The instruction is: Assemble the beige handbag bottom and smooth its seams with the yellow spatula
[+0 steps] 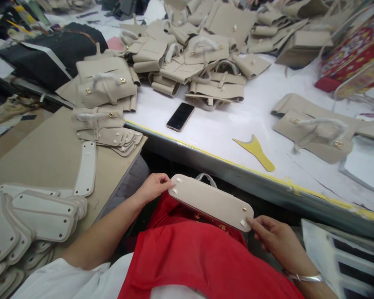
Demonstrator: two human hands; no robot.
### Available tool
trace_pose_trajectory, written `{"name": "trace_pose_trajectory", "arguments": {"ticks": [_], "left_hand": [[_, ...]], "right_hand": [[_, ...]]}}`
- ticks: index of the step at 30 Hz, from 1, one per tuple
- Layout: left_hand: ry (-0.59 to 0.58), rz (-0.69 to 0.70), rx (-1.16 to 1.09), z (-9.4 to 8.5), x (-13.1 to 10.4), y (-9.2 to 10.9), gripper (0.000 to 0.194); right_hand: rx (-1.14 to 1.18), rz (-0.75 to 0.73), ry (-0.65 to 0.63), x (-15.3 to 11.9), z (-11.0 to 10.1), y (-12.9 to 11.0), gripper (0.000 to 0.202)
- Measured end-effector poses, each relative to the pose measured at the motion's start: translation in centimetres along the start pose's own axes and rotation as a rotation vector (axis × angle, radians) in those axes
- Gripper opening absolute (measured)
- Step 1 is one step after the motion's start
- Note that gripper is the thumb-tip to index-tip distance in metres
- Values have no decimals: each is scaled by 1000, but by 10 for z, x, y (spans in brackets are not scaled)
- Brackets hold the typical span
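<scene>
Above my lap is an oblong beige bag base panel (210, 199) with rounded ends. My left hand (154, 187) pinches its left end, close to two white tabs (175, 185). At the other end, the thumb and fingers of my right hand (269, 232) close on the lower corner, against another white tab (244, 223). A bare gold stud (244, 209) shows just above that tab. Behind the panel a plastic-wrapped handle loop (207, 179) sticks up; whether it is joined to the panel is hidden.
Grey-white studded panels (45, 211) are stacked on the left board. Beige handbags (107, 83) crowd the white table, along with a phone (180, 116) and a yellow forked tool (256, 152). Another handbag (318, 128) lies at right. The table's taped edge (205, 154) runs beyond my hands.
</scene>
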State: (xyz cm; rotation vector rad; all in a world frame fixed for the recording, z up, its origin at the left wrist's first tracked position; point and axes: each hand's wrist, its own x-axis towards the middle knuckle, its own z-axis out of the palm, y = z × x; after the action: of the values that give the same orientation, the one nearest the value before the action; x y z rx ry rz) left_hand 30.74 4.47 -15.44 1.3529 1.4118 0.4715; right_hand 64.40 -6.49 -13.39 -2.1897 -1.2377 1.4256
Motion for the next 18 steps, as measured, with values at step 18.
{"name": "trace_pose_trajectory", "arguments": {"ticks": [18], "left_hand": [[25,78,163,-6,5,-2,29]], "right_hand": [[-32,68,-10,2,4,-3,42]]}}
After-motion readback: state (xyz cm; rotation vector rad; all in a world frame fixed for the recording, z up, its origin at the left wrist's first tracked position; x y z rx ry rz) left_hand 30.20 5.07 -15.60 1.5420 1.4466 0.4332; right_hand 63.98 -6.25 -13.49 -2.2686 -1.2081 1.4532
